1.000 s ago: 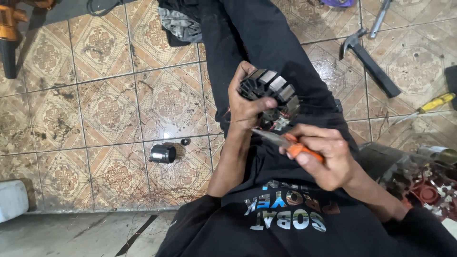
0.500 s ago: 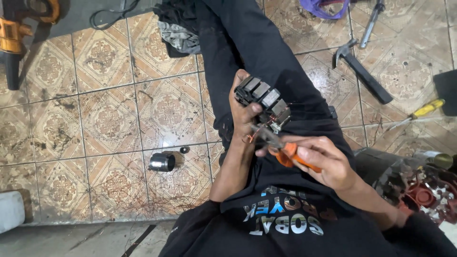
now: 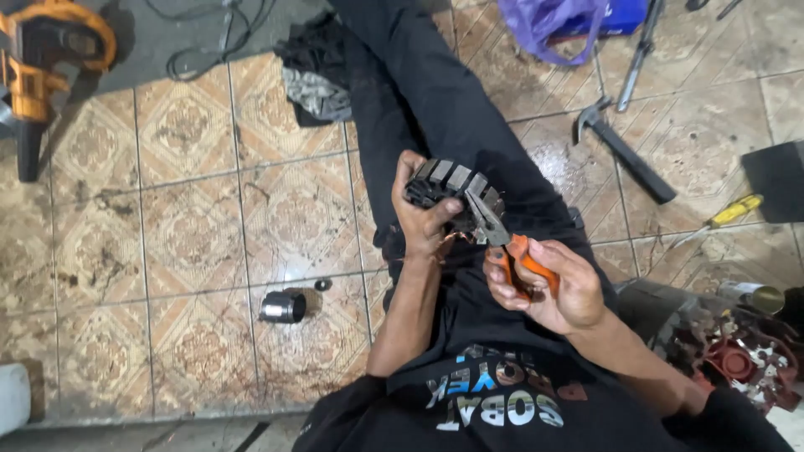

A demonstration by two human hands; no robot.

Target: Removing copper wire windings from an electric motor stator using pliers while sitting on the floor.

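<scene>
Motor stator: held over the lap, left hand fingers clamped round its rim. Orange-handled pliers: right hand fingers closed on the grips, tips at the copper winding. Best practice, judged: brace the stator firmly, bite one strand, pull straight.

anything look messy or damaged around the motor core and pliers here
Yes. Frayed copper wire sticks out under the motor core held by the left hand. The right hand holds orange-handled pliers at it. Wire scraps litter the floor tiles.
</scene>
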